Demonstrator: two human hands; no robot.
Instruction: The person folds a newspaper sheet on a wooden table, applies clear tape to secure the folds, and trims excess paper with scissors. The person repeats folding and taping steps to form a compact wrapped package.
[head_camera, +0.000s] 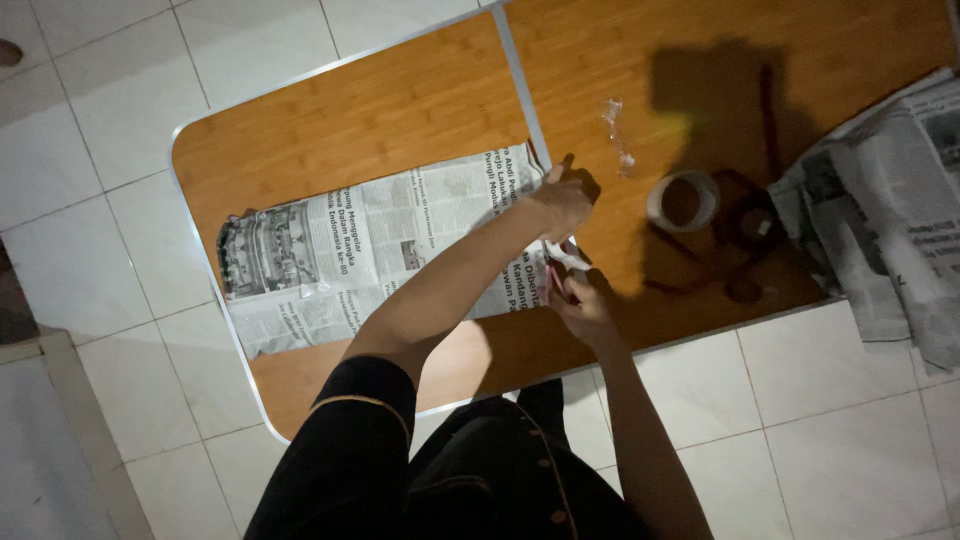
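A white tiled floor (850, 420) surrounds a low wooden table (400, 90) with a pale metal rim. On the table lies a spread newspaper sheet (370, 250), flat, with its right edge under the hands. At the far right a pile of newspapers (890, 220) hangs over the table edge. Near it stands a roll of tape (682, 200), and a crumpled clear scrap (618, 135) lies further away. The left hand (560, 200) presses closed fingers on the sheet's right edge. The right hand (580, 300) grips a small white strip (565, 255), fingers pinched around it.
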